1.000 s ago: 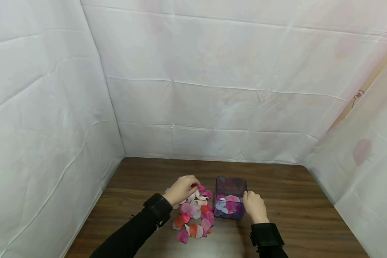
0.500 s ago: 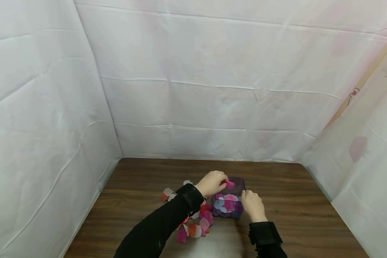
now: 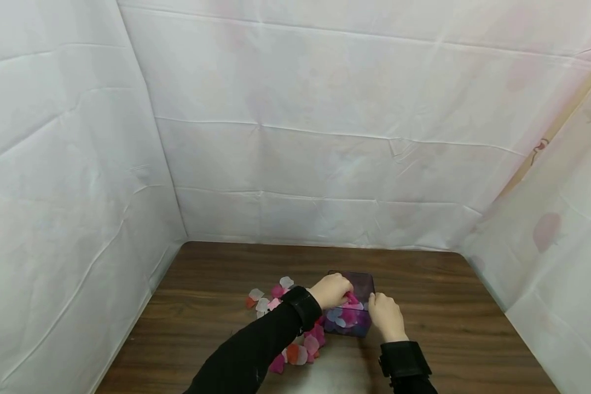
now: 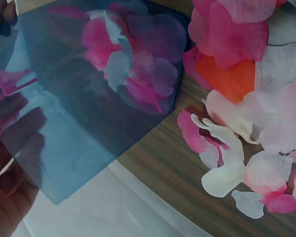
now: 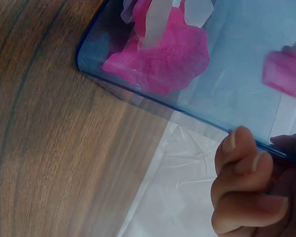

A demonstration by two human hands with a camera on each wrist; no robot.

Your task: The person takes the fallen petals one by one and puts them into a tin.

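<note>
A see-through purple box (image 3: 363,281) stands on the table with pink and pale artificial petals (image 3: 347,317) inside. My left hand (image 3: 331,290) pinches a bright pink petal (image 3: 353,300) low over the box opening. In the right wrist view that pink petal (image 5: 286,71) shows behind the box's clear wall. My right hand (image 3: 387,316) grips the box's right rim, its fingers (image 5: 242,165) curled at the edge in the right wrist view. Left of the box lies a loose pile of pink, white and orange petals (image 3: 295,353), partly hidden by my left forearm.
The brown wooden table (image 3: 453,306) reaches back to a white cloth wall (image 3: 315,164). White cloth also hangs at the left and right sides. In the left wrist view, scattered petals (image 4: 237,39) lie close beside the box.
My left hand has gone from the petal pile rightward to the box, carrying a pink petal, then lowered toward its opening. My right hand has kept its grip on the rim.
</note>
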